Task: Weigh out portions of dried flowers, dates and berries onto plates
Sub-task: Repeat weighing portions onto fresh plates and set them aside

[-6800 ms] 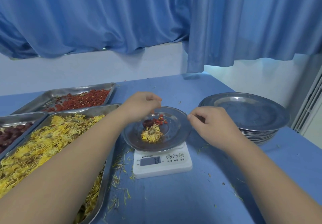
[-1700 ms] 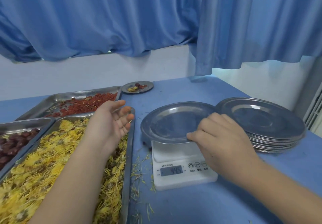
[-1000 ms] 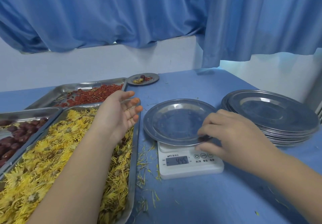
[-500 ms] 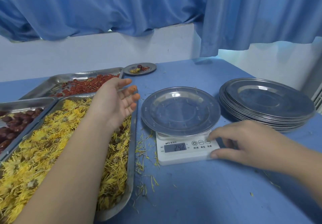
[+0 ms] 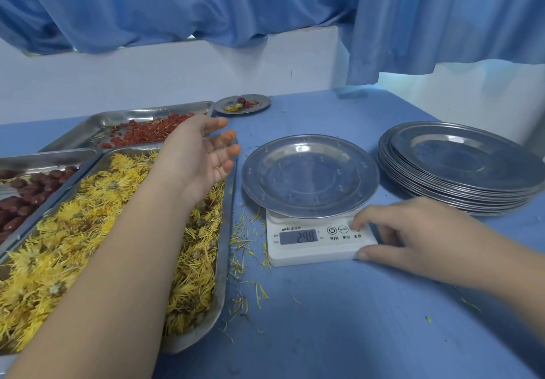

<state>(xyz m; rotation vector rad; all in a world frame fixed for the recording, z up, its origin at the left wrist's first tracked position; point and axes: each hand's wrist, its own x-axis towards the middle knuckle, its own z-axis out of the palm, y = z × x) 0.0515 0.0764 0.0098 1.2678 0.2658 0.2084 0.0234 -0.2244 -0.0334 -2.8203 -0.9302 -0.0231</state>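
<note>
An empty steel plate (image 5: pixel 309 172) sits on the white digital scale (image 5: pixel 315 241), whose display reads 29.8. My right hand (image 5: pixel 413 231) rests at the scale's right end, a fingertip on its rightmost button and the thumb against its front corner. My left hand (image 5: pixel 197 157) hovers open, palm turned up, over the tray of yellow dried flowers (image 5: pixel 88 231). Red berries fill a tray (image 5: pixel 141 134) behind it. Dark dates lie in a tray (image 5: pixel 23 193) at the far left. A filled plate (image 5: pixel 242 104) with flower, date and berries stands at the back.
A stack of steel plates (image 5: pixel 460 169) stands right of the scale. Loose yellow petals (image 5: pixel 244 249) litter the blue table (image 5: pixel 339 319) between flower tray and scale. Blue curtains (image 5: pixel 265 4) hang behind, above a white wall.
The filled plate went from the scale to the table's back; an empty plate now sits on the scale. My right hand left the plate's rim for the scale's buttons. The display changed from 44.5 to 29.8.
</note>
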